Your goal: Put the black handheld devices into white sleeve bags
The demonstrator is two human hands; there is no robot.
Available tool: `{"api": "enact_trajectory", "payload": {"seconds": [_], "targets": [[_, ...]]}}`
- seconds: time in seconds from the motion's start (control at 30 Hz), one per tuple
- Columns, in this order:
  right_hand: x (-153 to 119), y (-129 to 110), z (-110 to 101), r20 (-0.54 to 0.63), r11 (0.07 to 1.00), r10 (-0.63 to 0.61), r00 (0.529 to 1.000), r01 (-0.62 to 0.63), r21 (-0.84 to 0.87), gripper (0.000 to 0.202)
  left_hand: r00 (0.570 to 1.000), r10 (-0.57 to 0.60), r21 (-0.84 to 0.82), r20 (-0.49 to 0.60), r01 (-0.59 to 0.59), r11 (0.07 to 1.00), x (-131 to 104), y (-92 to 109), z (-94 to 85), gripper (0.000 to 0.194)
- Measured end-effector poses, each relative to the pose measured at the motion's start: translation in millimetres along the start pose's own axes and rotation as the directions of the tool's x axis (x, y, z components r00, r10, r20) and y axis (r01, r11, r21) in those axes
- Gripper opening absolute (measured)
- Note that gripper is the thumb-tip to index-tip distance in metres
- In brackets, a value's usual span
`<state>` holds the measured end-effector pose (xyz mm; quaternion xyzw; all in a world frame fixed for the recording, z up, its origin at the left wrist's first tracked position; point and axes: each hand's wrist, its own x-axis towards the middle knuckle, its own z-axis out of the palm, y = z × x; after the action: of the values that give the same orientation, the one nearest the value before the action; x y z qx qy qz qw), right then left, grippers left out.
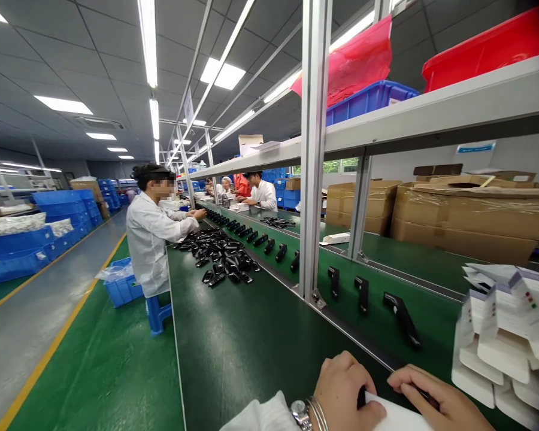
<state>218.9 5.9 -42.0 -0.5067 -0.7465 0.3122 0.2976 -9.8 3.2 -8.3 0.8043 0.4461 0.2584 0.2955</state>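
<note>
Left hand (pixel 342 388) curls around a flat-sided white box (pixel 399 418) at the lower edge. Right hand (pixel 444 402), half-curled, is beside the box; its hold is unclear. Beyond the box, angled black handheld devices (pixel 403 321) line a green belt (pixel 347 302).

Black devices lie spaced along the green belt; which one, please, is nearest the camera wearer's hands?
The rightmost black device, nearest the white boxes; it lies at the row's near end, while the others recede leftward.
</note>
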Motion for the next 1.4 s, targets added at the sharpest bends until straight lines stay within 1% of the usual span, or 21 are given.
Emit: {"api": "enact_trajectory", "payload": {"seconds": [0.07,0.13,0.2,0.23,0.3,0.37,0.43,0.5,0.6,0.67,0.73,0.8,0.87,0.93,1.0,1.13,1.17,1.23,1.3,1.33,1.4], "targets": [[8,-7,-5,-0.054,1.000,-0.014,0.998,0.015,0.011,0.028,0.999,0.035,0.014,-0.012,-0.035,0.999,1,2,0.4,0.010],[25,-16,-16,-0.123,1.000,0.013,0.992,-0.012,0.008,0.029,0.998,0.064,0.013,-0.019,-0.064,0.998,4,5,0.9,0.009],[53,-21,-30,-0.214,0.991,0.073,0.974,-0.096,-0.098,0.028,0.996,0.087,0.015,-0.019,-0.087,0.996,6,9,1.1,0.011],[69,-22,-37,-0.261,0.970,0.143,0.955,-0.188,-0.156,0.030,0.995,0.096,0.021,-0.013,-0.096,0.995,7,11,1.1,0.012],[101,-18,-49,-0.326,0.942,0.226,0.918,-0.291,-0.167,0.041,0.995,0.103,0.037,-0.005,-0.102,0.994,9,14,1.0,0.017],[129,-10,-58,-0.365,0.919,0.301,0.881,-0.370,-0.136,0.050,0.994,0.104,0.050,-0.011,-0.104,0.993,10,15,0.7,0.021],[146,-1,-61,-0.382,0.904,0.364,0.849,-0.421,-0.075,0.055,0.993,0.117,0.052,-0.028,-0.115,0.992,10,14,0.5,0.023],[151,8,-62,-0.374,0.899,0.410,0.832,-0.438,0.011,0.059,0.989,0.139,0.041,-0.042,-0.137,0.990,10,14,0.2,0.024],[134,13,-59,-0.326,0.902,0.432,0.841,-0.395,0.178,0.060,0.983,0.180,0.004,-0.034,-0.180,0.984,11,15,-0.7,0.022],[111,9,-56,-0.293,0.901,0.411,0.863,-0.335,0.275,0.062,0.978,0.205,-0.019,-0.029,-0.206,0.978,12,18,-1.7,0.019],[84,1,-53,-0.275,0.894,0.349,0.896,-0.230,0.385,0.070,0.975,0.223,-0.021,-0.025,-0.223,0.975,12,20,-2.7,0.018],[59,-10,-50,-0.284,0.843,0.266,0.921,-0.080,0.532,0.082,0.972,0.234,-0.002,-0.021,-0.234,0.972,12,21,-3.3,0.018],[40,-21,-45,-0.316,0.754,0.199,0.927,0.061,0.654,0.091,0.969,0.246,0.018,-0.025,-0.246,0.969,12,22,-3.5,0.017],[26,-31,-39,-0.323,0.698,0.160,0.933,0.125,0.705,0.093,0.967,0.249,0.023,-0.046,-0.249,0.968,11,22,-3.4,0.013],[17,-40,-32,-0.300,0.687,0.129,0.945,0.134,0.715,0.090,0.968,0.239,0.016,-0.071,-0.238,0.971,10,22,-3.5,0.010],[9,-53,-17,-0.241,0.717,0.092,0.966,0.104,0.689,0.077,0.963,0.251,-0.039,-0.099,-0.256,0.966,6,26,-5.0,0.012],[8,-55,-15,-0.229,0.727,0.080,0.970,0.101,0.679,0.071,0.958,0.268,-0.062,-0.107,-0.275,0.959,5,28,-5.6,0.013],[5,-61,-10,-0.200,0.774,0.042,0.979,0.094,0.626,0.049,0.944,0.300,-0.112,-0.139,-0.316,0.942,2,33,-6.8,0.015],[1,-69,-5,-0.160,0.830,0.000,0.987,0.089,0.550,0.028,0.933,0.297,-0.148,-0.203,-0.329,0.933,1,37,-8.0,0.016],[-2,-73,-2,-0.108,0.840,-0.018,0.994,0.073,0.537,0.028,0.931,0.273,-0.161,-0.244,-0.316,0.935,1,38,-8.7,0.017],[-8,-82,4,0.077,0.800,-0.046,0.996,-0.010,0.600,0.037,0.927,0.196,-0.186,-0.318,-0.264,0.946,3,39,-10.1,0.017]]}}
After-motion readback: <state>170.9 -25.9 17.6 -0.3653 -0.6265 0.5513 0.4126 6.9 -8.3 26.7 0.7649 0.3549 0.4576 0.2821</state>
